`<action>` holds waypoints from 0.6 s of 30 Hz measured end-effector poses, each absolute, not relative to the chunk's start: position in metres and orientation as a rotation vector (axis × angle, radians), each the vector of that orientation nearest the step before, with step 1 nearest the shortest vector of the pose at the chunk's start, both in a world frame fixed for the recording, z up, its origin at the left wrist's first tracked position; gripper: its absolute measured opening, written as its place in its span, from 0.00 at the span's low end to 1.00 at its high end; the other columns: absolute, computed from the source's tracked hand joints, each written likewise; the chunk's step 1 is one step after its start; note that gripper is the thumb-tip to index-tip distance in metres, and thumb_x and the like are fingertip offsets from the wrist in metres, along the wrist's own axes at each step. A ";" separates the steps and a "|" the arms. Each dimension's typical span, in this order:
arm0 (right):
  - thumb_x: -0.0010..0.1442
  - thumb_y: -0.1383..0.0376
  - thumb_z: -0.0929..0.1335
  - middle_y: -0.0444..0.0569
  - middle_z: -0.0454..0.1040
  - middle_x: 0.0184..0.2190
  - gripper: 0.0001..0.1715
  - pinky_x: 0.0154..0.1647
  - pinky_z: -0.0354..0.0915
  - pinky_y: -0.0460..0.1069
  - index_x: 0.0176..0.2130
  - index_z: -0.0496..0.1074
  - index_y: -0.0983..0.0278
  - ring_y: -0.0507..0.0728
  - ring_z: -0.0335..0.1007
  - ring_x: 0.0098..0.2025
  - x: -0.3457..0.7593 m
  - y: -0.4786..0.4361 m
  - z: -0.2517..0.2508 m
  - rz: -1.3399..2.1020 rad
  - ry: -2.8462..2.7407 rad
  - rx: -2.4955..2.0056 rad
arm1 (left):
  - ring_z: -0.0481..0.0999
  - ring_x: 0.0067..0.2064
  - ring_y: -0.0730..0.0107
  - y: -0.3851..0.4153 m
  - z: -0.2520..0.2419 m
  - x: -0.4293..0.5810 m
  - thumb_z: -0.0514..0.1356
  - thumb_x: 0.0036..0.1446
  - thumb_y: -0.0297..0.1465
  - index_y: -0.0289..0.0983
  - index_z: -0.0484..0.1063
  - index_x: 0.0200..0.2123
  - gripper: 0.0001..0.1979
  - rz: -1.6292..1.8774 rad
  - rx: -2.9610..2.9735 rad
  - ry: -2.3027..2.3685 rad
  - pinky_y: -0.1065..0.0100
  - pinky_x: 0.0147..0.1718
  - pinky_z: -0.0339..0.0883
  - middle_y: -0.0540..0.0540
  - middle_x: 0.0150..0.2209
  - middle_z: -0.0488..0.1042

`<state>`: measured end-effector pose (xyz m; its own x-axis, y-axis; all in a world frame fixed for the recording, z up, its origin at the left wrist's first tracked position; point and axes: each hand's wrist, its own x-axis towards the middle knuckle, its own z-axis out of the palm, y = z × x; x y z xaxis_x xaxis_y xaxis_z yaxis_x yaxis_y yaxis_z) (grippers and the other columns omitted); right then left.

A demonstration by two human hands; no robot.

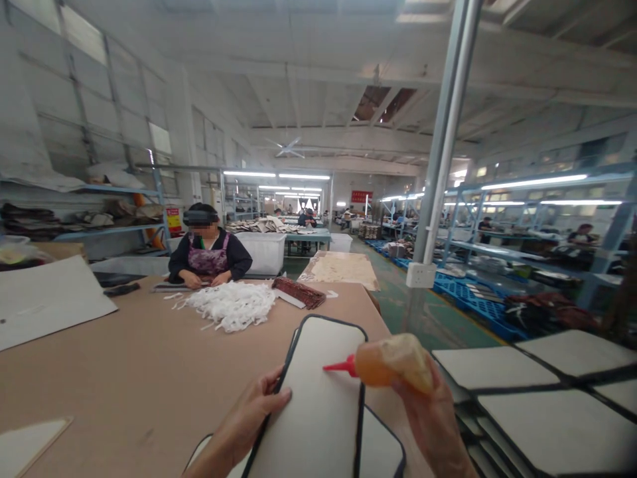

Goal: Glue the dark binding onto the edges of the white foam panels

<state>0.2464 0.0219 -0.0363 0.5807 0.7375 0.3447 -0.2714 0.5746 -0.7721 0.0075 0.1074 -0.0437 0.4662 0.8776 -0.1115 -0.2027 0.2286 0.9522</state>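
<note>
My left hand [263, 401] grips the left edge of a long white panel [318, 405] with a dark rim and rounded corners, thumb on top. In my right hand [423, 405] is a glue bottle [383, 362], amber-coloured with a red nozzle, tilted on its side. Its nozzle points left over the panel's upper part; whether the tip touches the surface I cannot tell. Beneath the held panel, another dark-rimmed white panel [381, 441] shows partly. No fresh line of glue can be made out on the white face.
A brown-topped table [124, 372] spreads ahead, bearing a heap of white strips [233, 304] and a reddish-brown bundle [300, 292]. Across it sits a co-worker [209, 255]. Stacked white panels [557, 425] are at right, near a metal post [442, 146]. A white sheet [50, 299] lies left.
</note>
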 end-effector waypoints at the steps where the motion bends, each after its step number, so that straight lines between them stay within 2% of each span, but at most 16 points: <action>1: 0.32 0.68 0.81 0.42 0.78 0.32 0.31 0.34 0.69 0.42 0.39 0.75 0.58 0.53 0.73 0.33 0.246 0.023 -0.036 0.659 -0.720 -0.735 | 0.78 0.42 0.56 0.108 -0.042 0.008 0.70 0.37 0.31 0.34 0.75 0.46 0.29 0.854 1.074 0.774 0.66 0.37 0.70 0.41 0.42 0.80; 4: 0.33 0.61 0.80 0.46 0.79 0.32 0.30 0.32 0.72 0.49 0.39 0.76 0.57 0.59 0.75 0.32 0.233 0.013 -0.055 0.775 -0.673 -0.750 | 0.79 0.39 0.57 0.114 -0.043 0.007 0.72 0.34 0.33 0.33 0.75 0.46 0.31 0.872 1.020 0.821 0.66 0.35 0.71 0.41 0.40 0.81; 5: 0.38 0.57 0.79 0.48 0.79 0.29 0.23 0.30 0.73 0.52 0.36 0.77 0.57 0.62 0.76 0.31 0.228 0.008 -0.062 0.813 -0.652 -0.755 | 0.79 0.38 0.57 0.116 -0.045 0.006 0.72 0.33 0.33 0.33 0.74 0.46 0.32 0.885 1.006 0.839 0.66 0.35 0.71 0.41 0.39 0.81; 6: 0.39 0.54 0.78 0.49 0.79 0.28 0.20 0.29 0.73 0.54 0.34 0.77 0.56 0.64 0.76 0.30 0.224 0.003 -0.068 0.843 -0.627 -0.756 | 0.79 0.38 0.57 0.117 -0.047 0.005 0.72 0.32 0.33 0.32 0.74 0.46 0.33 0.896 0.997 0.854 0.66 0.35 0.71 0.41 0.39 0.81; 8: 0.37 0.56 0.79 0.48 0.80 0.28 0.22 0.29 0.73 0.54 0.34 0.77 0.57 0.64 0.76 0.30 0.225 0.000 -0.068 0.840 -0.616 -0.750 | 0.79 0.38 0.58 0.116 -0.049 0.003 0.72 0.33 0.33 0.32 0.74 0.47 0.33 0.900 0.998 0.864 0.66 0.36 0.71 0.41 0.39 0.81; 10: 0.30 0.64 0.80 0.47 0.79 0.32 0.33 0.33 0.72 0.49 0.40 0.75 0.59 0.60 0.75 0.32 0.236 0.006 -0.056 0.766 -0.666 -0.736 | 0.79 0.39 0.57 0.111 -0.048 0.003 0.72 0.35 0.32 0.33 0.74 0.47 0.32 0.865 1.016 0.835 0.66 0.36 0.71 0.41 0.40 0.81; 11: 0.32 0.66 0.80 0.45 0.78 0.31 0.30 0.30 0.70 0.45 0.38 0.75 0.59 0.56 0.74 0.30 0.243 0.011 -0.049 0.690 -0.710 -0.747 | 0.79 0.39 0.57 0.109 -0.047 0.003 0.72 0.35 0.32 0.33 0.74 0.48 0.32 0.844 1.022 0.818 0.66 0.36 0.71 0.41 0.40 0.81; 14: 0.34 0.69 0.79 0.42 0.77 0.30 0.27 0.32 0.69 0.42 0.38 0.75 0.58 0.52 0.72 0.30 0.257 0.020 -0.042 0.641 -0.720 -0.758 | 0.79 0.38 0.57 0.108 -0.044 0.003 0.72 0.35 0.32 0.33 0.74 0.48 0.32 0.837 1.009 0.804 0.66 0.36 0.71 0.42 0.39 0.81; 16: 0.34 0.66 0.79 0.44 0.78 0.32 0.29 0.32 0.70 0.46 0.39 0.75 0.58 0.56 0.74 0.31 0.251 0.015 -0.054 0.667 -0.743 -0.785 | 0.79 0.38 0.56 0.112 -0.045 0.001 0.73 0.33 0.33 0.32 0.73 0.48 0.35 0.863 0.982 0.838 0.65 0.35 0.72 0.41 0.37 0.81; 17: 0.35 0.61 0.79 0.47 0.79 0.33 0.30 0.31 0.71 0.50 0.41 0.75 0.58 0.59 0.75 0.31 0.245 0.010 -0.063 0.693 -0.775 -0.801 | 0.79 0.37 0.56 0.114 -0.047 -0.001 0.73 0.31 0.34 0.31 0.73 0.48 0.36 0.877 0.968 0.864 0.65 0.35 0.72 0.41 0.37 0.81; 18: 0.38 0.56 0.78 0.48 0.79 0.29 0.26 0.26 0.71 0.52 0.38 0.76 0.58 0.61 0.75 0.27 0.238 0.004 -0.071 0.698 -0.817 -0.814 | 0.79 0.37 0.57 0.116 -0.048 -0.002 0.74 0.30 0.34 0.31 0.73 0.48 0.37 0.893 0.956 0.892 0.66 0.34 0.72 0.41 0.36 0.81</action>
<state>0.2380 0.0039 -0.0714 0.5048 0.7902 0.3475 -0.2200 0.5070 -0.8334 -0.0023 0.1162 -0.0484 0.3567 0.9083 -0.2185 -0.2197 0.3088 0.9254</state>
